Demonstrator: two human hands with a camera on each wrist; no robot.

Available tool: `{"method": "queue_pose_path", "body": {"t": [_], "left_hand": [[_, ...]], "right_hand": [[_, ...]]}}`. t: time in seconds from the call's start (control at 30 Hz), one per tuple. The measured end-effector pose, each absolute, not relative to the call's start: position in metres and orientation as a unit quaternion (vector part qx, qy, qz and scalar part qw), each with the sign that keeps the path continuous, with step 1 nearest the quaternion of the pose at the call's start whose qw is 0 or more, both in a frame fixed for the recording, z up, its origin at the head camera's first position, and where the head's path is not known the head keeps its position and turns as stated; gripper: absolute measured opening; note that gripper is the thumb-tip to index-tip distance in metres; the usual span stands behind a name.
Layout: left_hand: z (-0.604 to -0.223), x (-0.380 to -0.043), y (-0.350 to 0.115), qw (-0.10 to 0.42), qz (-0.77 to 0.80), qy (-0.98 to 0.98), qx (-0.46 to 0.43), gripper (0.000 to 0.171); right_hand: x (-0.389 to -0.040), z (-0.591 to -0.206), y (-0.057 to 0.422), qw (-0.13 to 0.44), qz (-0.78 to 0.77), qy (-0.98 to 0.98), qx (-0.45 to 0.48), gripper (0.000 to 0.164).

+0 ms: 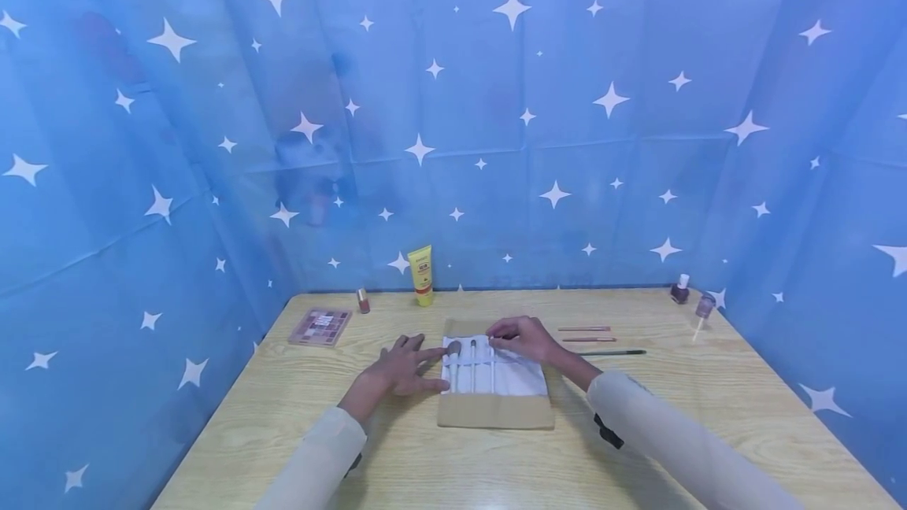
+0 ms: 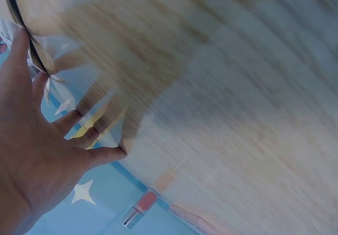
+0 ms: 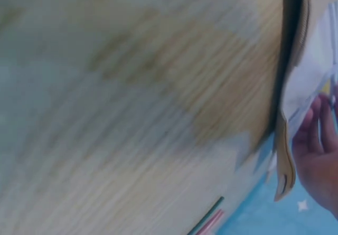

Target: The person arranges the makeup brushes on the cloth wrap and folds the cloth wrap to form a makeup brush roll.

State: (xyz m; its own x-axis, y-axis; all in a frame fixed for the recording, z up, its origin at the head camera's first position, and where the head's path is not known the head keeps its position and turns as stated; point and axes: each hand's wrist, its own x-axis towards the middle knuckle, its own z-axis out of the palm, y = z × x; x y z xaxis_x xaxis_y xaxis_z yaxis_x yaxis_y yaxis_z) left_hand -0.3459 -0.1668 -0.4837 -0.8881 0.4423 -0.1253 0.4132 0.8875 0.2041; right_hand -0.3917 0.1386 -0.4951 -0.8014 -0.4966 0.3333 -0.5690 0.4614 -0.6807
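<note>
Head view: left hand (image 1: 404,370), fingers spread, touching the left edge of an opened brush roll (image 1: 494,412); right hand (image 1: 526,338), pinching the top of a slim brush (image 1: 492,375) lying in it. Left wrist view: lip-colour tube (image 2: 140,207), beyond the splayed left hand. Right wrist view: green stick (image 3: 206,215), off the right hand's outer side.

Three pale-handled makeup brushes (image 1: 472,372) and one tan-and-white fabric roll (image 1: 496,412) are counted. Two slim pink sticks (image 1: 590,340) and one dark green stick (image 1: 615,352) are seen, along with one flat pink palette (image 1: 321,327), one yellow squeeze tube (image 1: 422,277), one small red tube (image 1: 364,302), one dark white-capped bottle (image 1: 679,293) and one purple, pale-stemmed item (image 1: 705,306).
</note>
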Motion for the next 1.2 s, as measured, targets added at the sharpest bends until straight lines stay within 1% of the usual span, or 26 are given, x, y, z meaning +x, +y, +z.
{"method": "queue_pose_path", "body": {"t": [0.47, 0.67, 1.0, 1.2], "left_hand": [[-0.488, -0.348, -0.168, 0.084, 0.084, 0.969, 0.219, 0.079], [-0.487, -0.346, -0.168, 0.078, 0.094, 0.968, 0.219, 0.078], [-0.486, -0.345, -0.167, 0.08, 0.1, 0.967, 0.219, 0.077], [-0.486, -0.344, -0.167, 0.081, 0.104, 0.967, 0.216, 0.077]], "right_hand": [[-0.377, -0.501, 0.135, 0.035, 0.407, -0.849, 0.334, 0.015], [-0.373, -0.505, 0.137, 0.014, 0.388, -0.855, 0.344, 0.02], [-0.369, -0.503, 0.142, 0.021, 0.381, -0.853, 0.357, 0.027], [-0.366, -0.497, 0.147, 0.012, 0.38, -0.855, 0.353, 0.028]]}}
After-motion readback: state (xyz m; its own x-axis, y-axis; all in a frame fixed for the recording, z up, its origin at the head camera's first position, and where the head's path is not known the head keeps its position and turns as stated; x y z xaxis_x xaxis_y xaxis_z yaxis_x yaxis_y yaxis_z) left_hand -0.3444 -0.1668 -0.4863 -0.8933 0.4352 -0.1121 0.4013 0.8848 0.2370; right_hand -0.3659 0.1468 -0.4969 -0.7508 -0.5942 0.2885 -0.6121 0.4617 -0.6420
